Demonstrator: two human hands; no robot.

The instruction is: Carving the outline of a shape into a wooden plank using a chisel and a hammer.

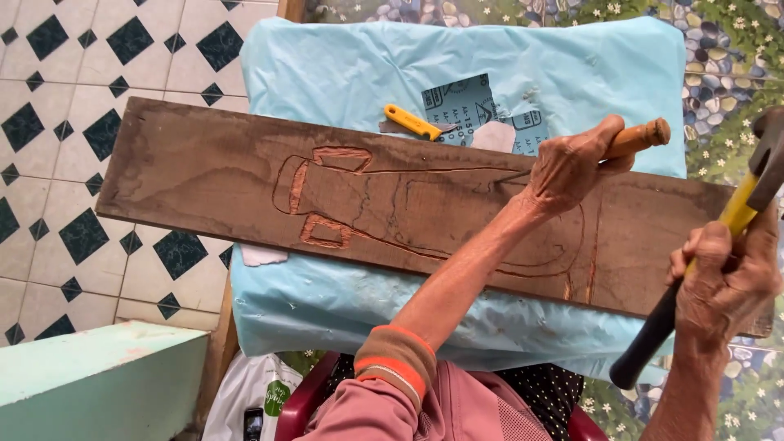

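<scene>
A long dark wooden board (229, 175) lies across a table covered in light blue plastic (343, 73). An outline figure is carved into it, with fresh reddish grooves (325, 231). My left hand (572, 163) is closed around a chisel's wooden handle (641, 137), held over the board's right part. My right hand (727, 282) grips a hammer with a yellow and black handle (686, 294), its head (768, 159) raised at the right edge of view.
A yellow utility knife (412, 122) and blue sandpaper sheets (465, 102) lie behind the board. Tiled floor with dark diamonds (73, 163) is on the left. A pale green block (98, 376) and a white plastic bag (245, 400) sit lower left.
</scene>
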